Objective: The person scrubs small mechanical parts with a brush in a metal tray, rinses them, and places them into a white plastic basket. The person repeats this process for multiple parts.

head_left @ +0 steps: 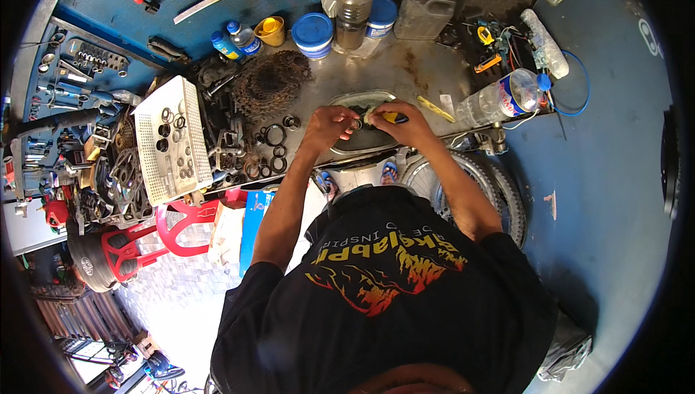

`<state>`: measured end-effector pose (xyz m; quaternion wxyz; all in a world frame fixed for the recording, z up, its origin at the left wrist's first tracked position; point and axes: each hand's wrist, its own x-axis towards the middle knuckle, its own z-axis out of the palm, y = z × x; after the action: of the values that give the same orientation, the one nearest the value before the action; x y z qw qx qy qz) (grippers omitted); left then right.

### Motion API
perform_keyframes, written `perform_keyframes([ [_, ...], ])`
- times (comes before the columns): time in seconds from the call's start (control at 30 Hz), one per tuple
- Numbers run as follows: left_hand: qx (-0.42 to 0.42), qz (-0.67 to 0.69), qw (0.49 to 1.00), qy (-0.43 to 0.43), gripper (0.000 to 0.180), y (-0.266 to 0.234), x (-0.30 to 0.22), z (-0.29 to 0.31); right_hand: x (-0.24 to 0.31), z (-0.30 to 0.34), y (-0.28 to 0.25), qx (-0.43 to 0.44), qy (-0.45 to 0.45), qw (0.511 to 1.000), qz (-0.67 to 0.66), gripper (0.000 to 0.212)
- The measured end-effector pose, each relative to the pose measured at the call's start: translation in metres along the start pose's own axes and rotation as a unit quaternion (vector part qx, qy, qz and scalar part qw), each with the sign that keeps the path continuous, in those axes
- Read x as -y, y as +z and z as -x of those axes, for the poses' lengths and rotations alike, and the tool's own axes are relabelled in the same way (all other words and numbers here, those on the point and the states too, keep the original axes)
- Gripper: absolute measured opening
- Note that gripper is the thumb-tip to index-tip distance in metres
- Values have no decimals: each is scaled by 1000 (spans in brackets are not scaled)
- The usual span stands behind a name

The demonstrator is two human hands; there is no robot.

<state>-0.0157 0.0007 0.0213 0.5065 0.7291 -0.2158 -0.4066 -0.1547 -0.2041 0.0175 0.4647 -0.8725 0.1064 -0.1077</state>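
Note:
Over an oval metal tray (376, 94) with dark contents, both my hands work close together. My left hand (331, 127) is closed, its fingertips pinching a small metal ring (355, 125). A tool with a yellow-and-black handle (395, 117) sits in my closed right hand (407, 127). Something pale, perhaps bristles, shows between the two hands; my fingers partly hide it, so the tool's exact kind is unclear. Several loose black rings (275, 135) lie on the bench left of my left hand.
A white perforated basket (149, 149) with rings stands left. Rusty sprockets (268, 81) lie behind it. Blue-lidded tubs (313, 32) and a dark bottle (354, 14) line the back. Rightward are a yellow strip (436, 109) and a clear bottle (499, 98). A bicycle wheel (499, 191) stands below the bench.

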Motion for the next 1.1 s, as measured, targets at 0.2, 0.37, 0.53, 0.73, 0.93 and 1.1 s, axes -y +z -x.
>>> perform_keyframes([
  [0.2, -11, -64, 997, 36, 21, 4, -11, -7, 8, -11, 15, 125, 208, 946, -214, 21],
  [0.37, -99, 176, 979, 37, 28, 23, 1, -1, 14, -9, 19, 59, 259, 938, -224, 25],
  [0.53, -124, 301, 946, -3, 23, 46, 11, 10, 5, -7, 32, 8, 168, 960, -224, 24],
  [0.73, -149, 267, 952, 22, 18, 37, 21, 8, 8, 15, 22, -24, 50, 997, 54, 31],
  [0.93, -158, 201, 965, 54, 15, 31, 37, 8, 12, 21, -12, -22, 72, 979, 190, 36],
  [1.1, -152, 116, 980, 48, 15, 41, 40, 0, 23, 2, 6, -33, 144, 955, -257, 32],
])
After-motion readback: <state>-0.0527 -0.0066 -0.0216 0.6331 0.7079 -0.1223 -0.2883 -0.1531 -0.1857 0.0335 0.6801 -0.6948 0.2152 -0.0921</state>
